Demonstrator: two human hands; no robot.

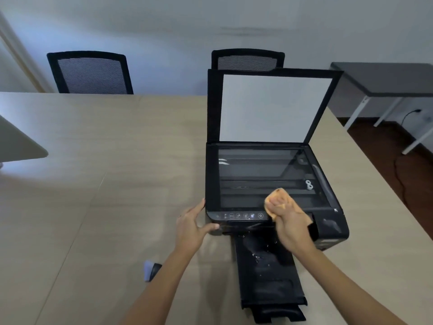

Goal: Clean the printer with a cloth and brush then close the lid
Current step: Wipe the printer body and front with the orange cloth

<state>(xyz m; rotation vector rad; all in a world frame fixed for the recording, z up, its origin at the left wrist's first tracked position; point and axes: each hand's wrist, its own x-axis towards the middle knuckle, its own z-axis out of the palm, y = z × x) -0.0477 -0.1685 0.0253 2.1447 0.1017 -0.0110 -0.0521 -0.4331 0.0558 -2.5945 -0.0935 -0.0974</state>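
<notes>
A black printer point(213, 179) stands on the beige table point(105, 184) with its scanner lid point(274, 106) raised upright, white pad facing me. The scanner glass point(253, 174) lies bare. My right hand point(290, 221) presses a bunched orange cloth point(277, 197) on the glass's near right corner, above the control panel point(239, 216). My left hand point(191, 225) braces the printer's front left corner, thumb on the front face, fingers apart. A small brush point(151, 269) with a black handle lies on the table by my left forearm.
The printer's black output tray point(269, 282) sticks out toward me over the table. Two black mesh chairs point(90, 72) stand behind the table. A grey side table point(384, 78) is at the far right, and a pale lamp shade point(16, 144) at the left edge.
</notes>
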